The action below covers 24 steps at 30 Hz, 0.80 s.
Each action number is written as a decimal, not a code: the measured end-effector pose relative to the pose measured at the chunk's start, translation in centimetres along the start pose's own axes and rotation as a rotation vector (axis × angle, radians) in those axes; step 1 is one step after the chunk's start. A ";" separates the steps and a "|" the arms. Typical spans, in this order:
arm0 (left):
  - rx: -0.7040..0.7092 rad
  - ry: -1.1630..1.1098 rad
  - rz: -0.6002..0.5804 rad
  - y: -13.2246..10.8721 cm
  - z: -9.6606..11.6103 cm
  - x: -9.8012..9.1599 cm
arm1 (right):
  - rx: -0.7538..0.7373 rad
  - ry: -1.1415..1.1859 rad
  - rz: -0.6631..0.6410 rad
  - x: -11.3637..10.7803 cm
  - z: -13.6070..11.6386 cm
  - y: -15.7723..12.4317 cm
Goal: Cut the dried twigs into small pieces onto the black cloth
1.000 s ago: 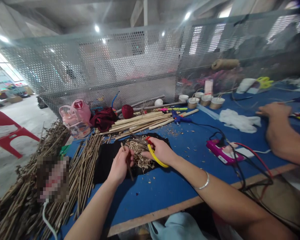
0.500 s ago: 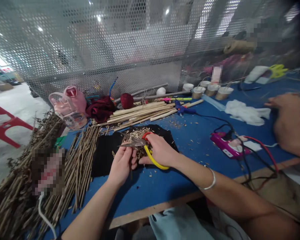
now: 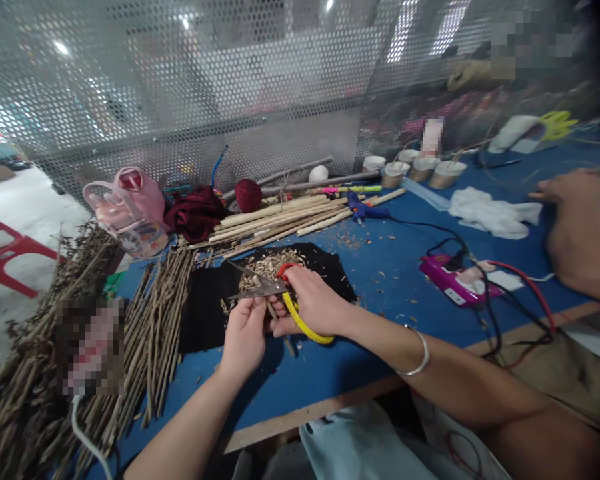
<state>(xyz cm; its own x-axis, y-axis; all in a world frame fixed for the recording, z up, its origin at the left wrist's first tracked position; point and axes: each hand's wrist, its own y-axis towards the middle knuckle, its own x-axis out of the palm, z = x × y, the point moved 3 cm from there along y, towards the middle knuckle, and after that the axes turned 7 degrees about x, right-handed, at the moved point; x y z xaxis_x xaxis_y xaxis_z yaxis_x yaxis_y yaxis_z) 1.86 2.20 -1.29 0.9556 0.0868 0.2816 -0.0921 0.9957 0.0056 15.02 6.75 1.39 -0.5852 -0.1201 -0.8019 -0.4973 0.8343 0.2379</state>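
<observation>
My right hand [image 3: 316,301] grips a pair of scissors [image 3: 304,325] with a yellow and a red handle. Their blades point left, spread apart, above a heap of pale wood chips [image 3: 265,263]. Just below the blades, my left hand [image 3: 246,337] is closed with thumb and fingers round a short brown twig [image 3: 273,312]. The twig slants down toward me, and its lower part passes partly behind my fingers. Under the chips lies a black cloth [image 3: 203,310].
Bundled dry twigs [image 3: 163,327] cover the table's left side. Peeled sticks [image 3: 280,217], a blue glue gun [image 3: 363,208] and paper cups [image 3: 445,175] lie farther back. A magenta power strip [image 3: 445,280] with cables is to the right, near another person's arm [image 3: 583,233].
My hands and the scissors have shifted slightly left in view. The twig shows more clearly below the blades, and more of the chip heap is visible. The other person's hand stays at the right.
</observation>
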 end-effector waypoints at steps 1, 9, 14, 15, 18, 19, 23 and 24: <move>0.011 0.006 0.020 -0.1 0.0 0.0 | 0.003 0.002 -0.001 0.0 0.0 0.0; 0.057 0.091 -0.022 -0.4 0.4 0.5 | 0.013 0.025 -0.037 -0.1 -0.4 -0.2; 0.112 0.111 -0.030 -0.7 0.7 0.7 | -0.010 0.128 -0.034 0.1 -0.8 -0.3; 0.117 0.112 -0.031 -0.7 0.7 0.7 | 0.004 0.142 -0.035 0.2 -0.7 -0.3; 0.134 0.124 -0.027 -0.8 0.9 0.7 | 0.079 0.151 -0.072 0.6 -0.5 -0.4; 0.139 0.129 -0.020 -0.8 1.0 0.6 | 0.104 0.143 -0.086 0.7 -0.4 -0.4; 0.144 0.134 0.002 -0.8 1.1 0.6 | 0.162 0.091 -0.092 0.8 -0.1 -0.4; 0.144 0.133 0.002 -0.8 1.1 0.6 | 0.167 0.076 -0.088 0.9 0.0 -0.4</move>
<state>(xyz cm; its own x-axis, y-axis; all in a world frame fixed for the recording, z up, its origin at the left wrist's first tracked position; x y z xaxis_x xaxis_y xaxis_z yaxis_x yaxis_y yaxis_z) 2.23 1.43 -0.05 0.9830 0.1020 0.1527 -0.1244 0.9816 0.1448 14.74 6.33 0.57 -0.5944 -0.2315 -0.7702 -0.4388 0.8959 0.0694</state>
